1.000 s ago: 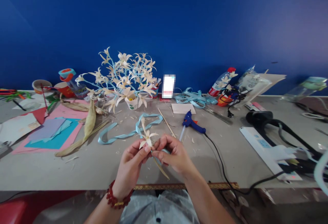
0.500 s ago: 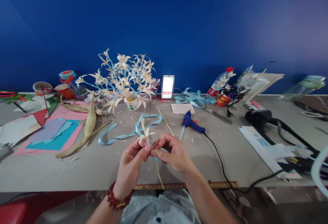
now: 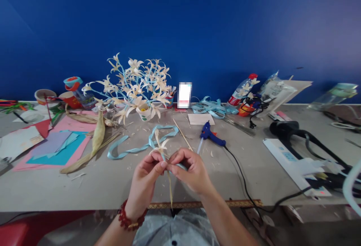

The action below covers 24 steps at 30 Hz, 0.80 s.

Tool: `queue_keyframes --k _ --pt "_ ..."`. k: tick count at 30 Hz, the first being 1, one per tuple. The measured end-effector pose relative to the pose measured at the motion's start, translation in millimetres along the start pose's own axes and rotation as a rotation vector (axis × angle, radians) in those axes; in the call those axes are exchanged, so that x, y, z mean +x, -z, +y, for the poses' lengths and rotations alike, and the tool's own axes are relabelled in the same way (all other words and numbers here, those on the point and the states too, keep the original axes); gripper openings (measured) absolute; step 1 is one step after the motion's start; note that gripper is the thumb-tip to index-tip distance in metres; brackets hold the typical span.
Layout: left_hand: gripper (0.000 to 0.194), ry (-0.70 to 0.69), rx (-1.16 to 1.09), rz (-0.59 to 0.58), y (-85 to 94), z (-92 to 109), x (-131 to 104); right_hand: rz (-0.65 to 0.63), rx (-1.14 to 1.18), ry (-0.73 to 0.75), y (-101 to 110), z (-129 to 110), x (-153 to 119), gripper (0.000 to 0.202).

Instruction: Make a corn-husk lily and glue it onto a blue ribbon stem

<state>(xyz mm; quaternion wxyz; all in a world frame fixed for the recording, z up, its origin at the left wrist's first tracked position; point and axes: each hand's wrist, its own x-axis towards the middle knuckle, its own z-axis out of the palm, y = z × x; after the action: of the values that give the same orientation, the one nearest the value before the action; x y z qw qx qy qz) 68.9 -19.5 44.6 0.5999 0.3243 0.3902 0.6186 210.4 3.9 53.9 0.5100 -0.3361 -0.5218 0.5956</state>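
Low in the middle of the head view, my left hand point(image 3: 148, 172) pinches the base of a cream husk flower point(image 3: 160, 147), whose petals point up and away from me. Against it, my right hand point(image 3: 190, 169) is closed on a light blue ribbon point(image 3: 180, 166) at the flower's stem. A long husk strip point(image 3: 170, 189) hangs below the fingertips. The fingers hide where ribbon and stem meet. Behind the hands a longer curl of blue ribbon point(image 3: 135, 150) lies on the table.
A cup of husk flowers point(image 3: 145, 113) stands at the back. Right of my hands lie a blue glue gun point(image 3: 211, 135) with a cord, a wooden stick point(image 3: 182, 135) and a white power strip point(image 3: 293, 167). Left are dried husks point(image 3: 98, 133) and coloured papers point(image 3: 59, 148).
The hanging husk strip has swung left and hangs straighter. The flower has tilted slightly between my fingers. Both hands keep their hold in nearly the same place.
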Motion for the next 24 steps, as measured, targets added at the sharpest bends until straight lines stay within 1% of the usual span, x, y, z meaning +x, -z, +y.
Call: queue_keyframes --k 3,9,14,18,24 --pt "0.016 0.019 0.007 -0.005 -0.8 1.3 -0.2 -0.014 -0.021 -0.044 2.3 -3.0 -0.2 0.029" --pt "0.016 0.085 -0.070 -0.031 -0.5 0.6 -3.2 -0.027 0.087 -0.204 4.8 -3.6 -1.1 0.035" --pt "0.015 0.125 -0.111 -0.070 0.6 0.5 -2.5 -0.030 0.150 -0.271 2.3 -2.3 -2.4 0.038" --pt "0.015 0.143 -0.125 -0.101 0.4 0.3 -1.0 -0.017 0.158 -0.244 0.0 -1.7 -2.6 0.038" --pt "0.014 0.054 -0.051 -0.043 -0.4 -0.6 -3.2 0.006 0.048 -0.097 0.0 0.0 -5.5 0.032"
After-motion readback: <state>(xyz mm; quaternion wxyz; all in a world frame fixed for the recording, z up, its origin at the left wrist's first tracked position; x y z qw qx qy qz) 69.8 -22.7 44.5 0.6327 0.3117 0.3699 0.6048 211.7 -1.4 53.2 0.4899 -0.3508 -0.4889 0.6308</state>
